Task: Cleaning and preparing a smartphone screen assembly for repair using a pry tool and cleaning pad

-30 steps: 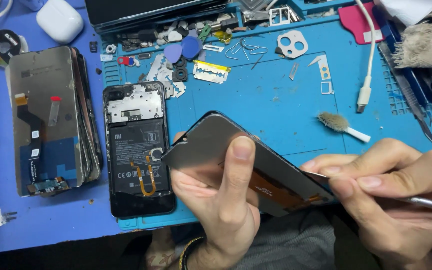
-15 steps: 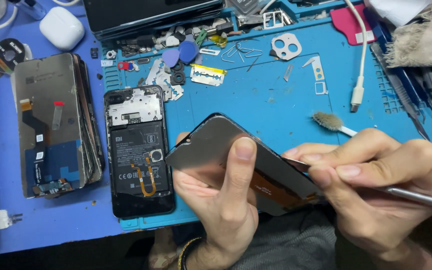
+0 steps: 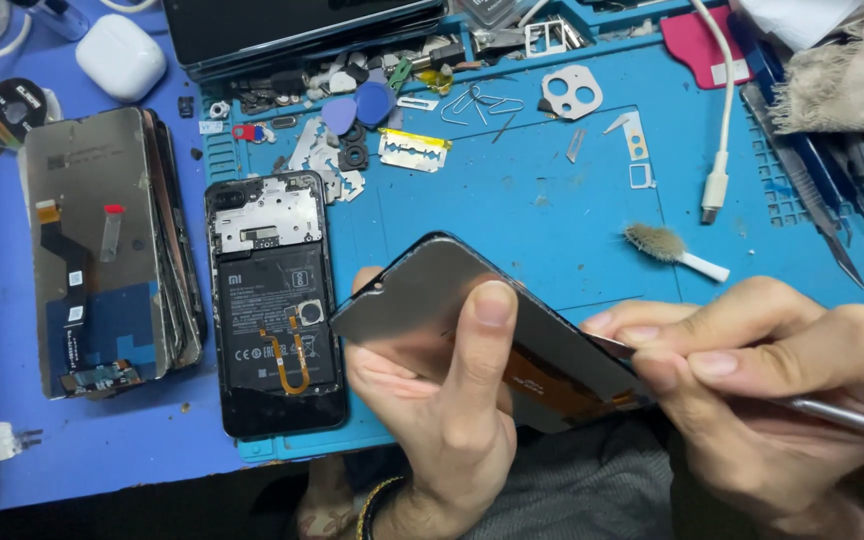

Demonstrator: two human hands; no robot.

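Phone screen panel (image 3: 472,310) is gripped by the left hand (image 3: 442,400) near the counter (image 3: 552,200); a metal tool (image 3: 842,418) is pinched in the right hand (image 3: 772,390).

We identify a phone repair workbench. A blue repair mat (image 3: 552,200) lies beneath both hands. Left of the left hand (image 3: 442,400), an opened phone (image 3: 277,300) exposes its battery beside a stack of display panels (image 3: 102,250). Beyond the hands lie plastic picks (image 3: 362,105), a razor blade (image 3: 414,150) and a small brush (image 3: 672,250).
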